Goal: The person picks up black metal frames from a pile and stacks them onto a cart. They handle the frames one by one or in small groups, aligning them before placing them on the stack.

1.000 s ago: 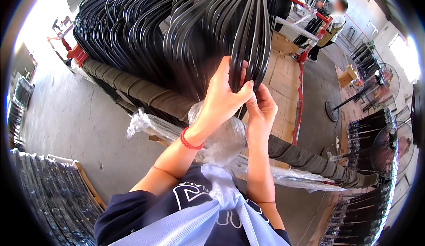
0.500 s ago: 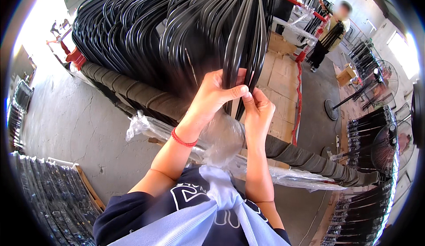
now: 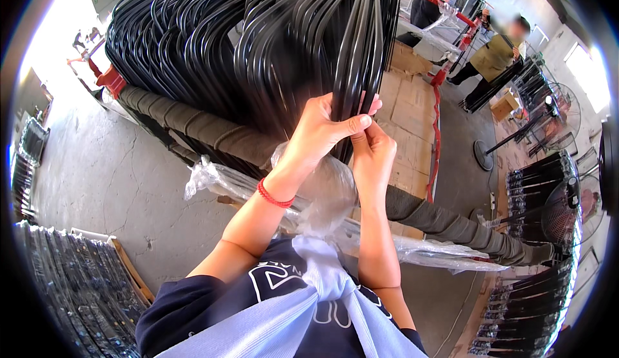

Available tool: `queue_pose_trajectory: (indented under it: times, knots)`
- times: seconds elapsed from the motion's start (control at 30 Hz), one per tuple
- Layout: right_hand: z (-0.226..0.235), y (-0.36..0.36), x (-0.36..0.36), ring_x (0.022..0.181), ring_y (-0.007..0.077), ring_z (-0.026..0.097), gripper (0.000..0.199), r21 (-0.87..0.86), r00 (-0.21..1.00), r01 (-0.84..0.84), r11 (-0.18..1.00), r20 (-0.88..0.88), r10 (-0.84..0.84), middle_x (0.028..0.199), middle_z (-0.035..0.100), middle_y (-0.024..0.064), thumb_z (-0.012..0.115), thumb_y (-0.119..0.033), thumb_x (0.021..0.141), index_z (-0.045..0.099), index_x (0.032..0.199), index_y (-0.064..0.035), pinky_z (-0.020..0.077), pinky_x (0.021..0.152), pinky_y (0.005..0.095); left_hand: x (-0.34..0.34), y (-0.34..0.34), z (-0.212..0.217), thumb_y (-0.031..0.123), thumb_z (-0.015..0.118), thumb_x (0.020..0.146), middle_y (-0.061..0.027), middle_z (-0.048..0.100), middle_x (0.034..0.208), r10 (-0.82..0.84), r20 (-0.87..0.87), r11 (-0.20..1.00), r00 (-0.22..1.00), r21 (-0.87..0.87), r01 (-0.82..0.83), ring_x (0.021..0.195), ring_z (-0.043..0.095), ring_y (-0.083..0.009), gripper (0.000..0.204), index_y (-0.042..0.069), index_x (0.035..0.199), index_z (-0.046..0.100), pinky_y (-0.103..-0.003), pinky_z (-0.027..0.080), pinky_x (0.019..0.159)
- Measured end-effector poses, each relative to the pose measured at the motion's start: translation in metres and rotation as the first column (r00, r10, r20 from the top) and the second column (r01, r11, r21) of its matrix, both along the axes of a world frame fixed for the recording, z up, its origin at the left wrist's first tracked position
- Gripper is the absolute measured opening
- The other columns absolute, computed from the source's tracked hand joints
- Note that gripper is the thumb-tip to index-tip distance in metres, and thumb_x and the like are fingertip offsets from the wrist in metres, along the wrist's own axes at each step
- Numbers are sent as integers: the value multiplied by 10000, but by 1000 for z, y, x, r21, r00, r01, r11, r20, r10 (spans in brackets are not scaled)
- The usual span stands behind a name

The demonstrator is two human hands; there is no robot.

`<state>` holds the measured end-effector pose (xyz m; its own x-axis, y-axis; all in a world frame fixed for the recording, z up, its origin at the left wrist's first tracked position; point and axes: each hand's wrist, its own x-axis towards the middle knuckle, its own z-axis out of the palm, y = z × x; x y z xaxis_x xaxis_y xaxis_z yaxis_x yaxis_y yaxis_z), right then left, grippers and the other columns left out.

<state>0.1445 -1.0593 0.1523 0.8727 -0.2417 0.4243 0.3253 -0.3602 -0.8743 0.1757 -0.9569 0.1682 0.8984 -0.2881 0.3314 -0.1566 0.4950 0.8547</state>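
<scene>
Many glossy black curved tubes [image 3: 193, 48] lie bunched over the rack ahead of me. My left hand [image 3: 322, 126], with a red bead bracelet at the wrist, wraps round several black tubes [image 3: 351, 74] near their lower ends, thumb across the front. Against its thumb, my right hand [image 3: 373, 152] pinches at the same tubes from the right; its fingertips are partly hidden behind them. Just below both hands, clear plastic film [image 3: 325, 193] is bunched over the padded rail.
A rail wrapped in dark cloth [image 3: 451, 226] crosses in front of me. Brown cardboard [image 3: 409, 119] covers the rack's right side. A floor fan [image 3: 561, 213] and wrapped black parts [image 3: 529, 306] stand at right, more wrapped parts [image 3: 71, 287] at lower left. Two people work at the back right.
Both hands have moved slightly up with the tubes, which are drawn closer together. At the back right, the person with black tubes has turned and bent over.
</scene>
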Motion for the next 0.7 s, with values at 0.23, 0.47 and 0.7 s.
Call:
queue_pose_trajectory:
  times: [0.23,0.47,0.7]
  knots:
    - [0,2,-2,518,180,419,195,4,999,-1,1000,-34,1,591,508,170,574,-169,845,583,856,25,394,529,308,-3,3,1,80,666,771,-148,627,991,17,23,999,1000,39,-18,943,592,-188,324,-52,1052,571,-310,448,875]
    - [-3,7,-4,574,98,382,220,57,1000,-11,998,-7,11,556,455,108,579,-179,848,579,893,36,388,534,278,-3,5,0,137,711,742,-63,641,807,50,4,997,999,66,-50,771,601,-117,238,-15,896,612,-245,474,738]
    - [-10,9,-4,783,47,469,339,96,991,-131,987,-12,133,840,627,62,554,-104,860,515,1177,10,431,713,230,0,4,-3,82,702,728,9,587,705,172,-14,962,985,219,-165,637,526,-50,128,18,791,610,-205,422,582]
